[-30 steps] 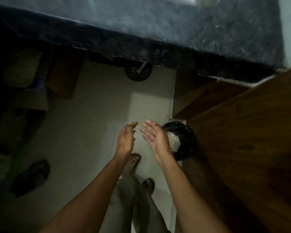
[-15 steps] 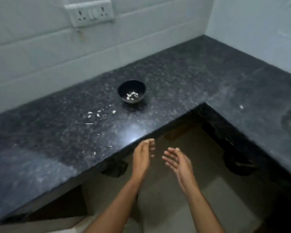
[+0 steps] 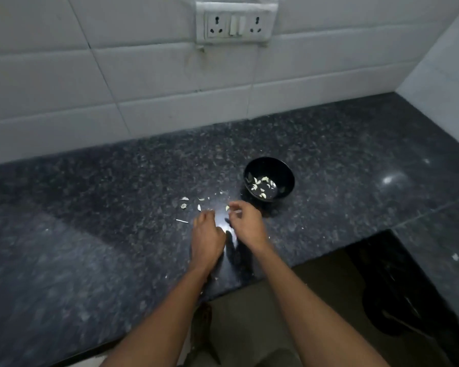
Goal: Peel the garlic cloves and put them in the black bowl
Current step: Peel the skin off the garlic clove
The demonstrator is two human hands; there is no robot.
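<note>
Reaching w/ both hands over counter (image 3: 355,154) scraps: left hand (image 3: 207,238) fingers curled down at bits, right hand (image 3: 247,223) pinching pale piece (image 3: 227,208). Black bowl (image 3: 269,181) just beyond, already holding several peeled cloves (image 3: 261,185). Few pieces (image 3: 184,206) left; prob near done.

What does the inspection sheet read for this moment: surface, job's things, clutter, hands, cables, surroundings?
Surface: dark speckled granite counter, L-shaped.
Job's things: black bowl upright, pale garlic pieces inside; small pale piece at the right hand's fingers.
Clutter: pale scraps scattered on the counter left of the bowl.
Hands: left hand and right hand low over the counter, fingers curled; grip blurred.
Cables: nothing seen.
Surroundings: white tiled wall, socket plate.
</note>
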